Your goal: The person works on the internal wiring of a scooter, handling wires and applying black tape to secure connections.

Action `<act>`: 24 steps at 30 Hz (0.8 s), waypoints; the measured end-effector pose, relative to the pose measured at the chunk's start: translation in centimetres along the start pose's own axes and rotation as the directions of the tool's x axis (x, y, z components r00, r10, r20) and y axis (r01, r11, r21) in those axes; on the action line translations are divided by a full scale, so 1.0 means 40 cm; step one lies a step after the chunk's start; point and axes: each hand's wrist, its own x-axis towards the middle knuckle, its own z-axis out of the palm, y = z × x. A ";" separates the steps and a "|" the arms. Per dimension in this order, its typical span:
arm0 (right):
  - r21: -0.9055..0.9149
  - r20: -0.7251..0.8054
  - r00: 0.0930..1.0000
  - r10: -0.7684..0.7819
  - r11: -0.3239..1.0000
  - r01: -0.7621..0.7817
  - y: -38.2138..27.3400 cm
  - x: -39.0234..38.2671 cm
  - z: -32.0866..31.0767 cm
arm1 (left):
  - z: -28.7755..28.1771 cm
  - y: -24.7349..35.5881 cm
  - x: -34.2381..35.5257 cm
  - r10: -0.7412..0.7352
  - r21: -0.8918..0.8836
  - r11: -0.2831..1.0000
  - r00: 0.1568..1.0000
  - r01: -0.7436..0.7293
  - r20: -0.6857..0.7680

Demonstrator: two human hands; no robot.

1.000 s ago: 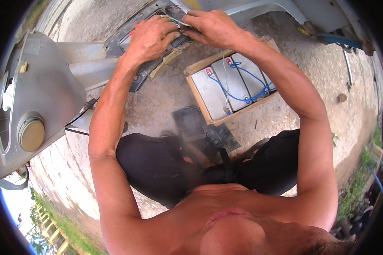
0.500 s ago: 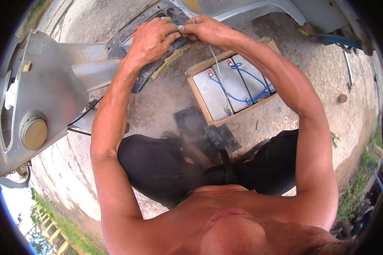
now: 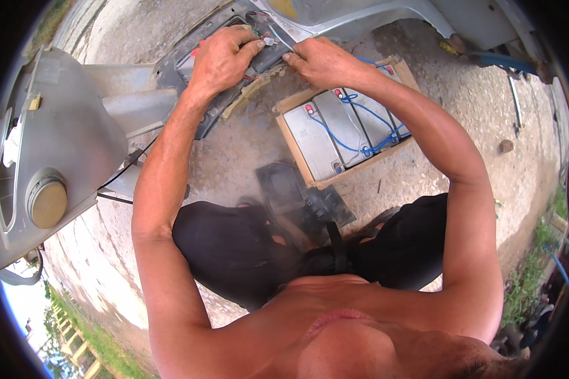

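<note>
Head view: right hand [image 3: 324, 63] pinches pale cable [image 3: 282, 38]; left hand [image 3: 223, 57], grip unclear. Right forearm [image 3: 417, 107] partly hides boxed batteries [image 3: 311, 136].

A round tan cap [image 3: 47, 204] sits on the grey panel [image 3: 76, 120] at left; a brown lump [image 3: 506, 146] lies on the ground [image 3: 468, 107]; grass [image 3: 523, 292] grows at right.

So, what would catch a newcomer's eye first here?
Probably the cardboard box of grey batteries laced with blue wires, upper right of centre. Two bare arms reach up toward a pale wire near the top. A big grey panel with a round tan disc fills the left.
</note>
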 end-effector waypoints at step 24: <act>0.120 0.019 1.000 0.006 0.993 -0.009 -0.072 -0.019 0.073 | -0.012 0.002 0.017 -0.139 -0.153 0.975 0.977 0.164 0.159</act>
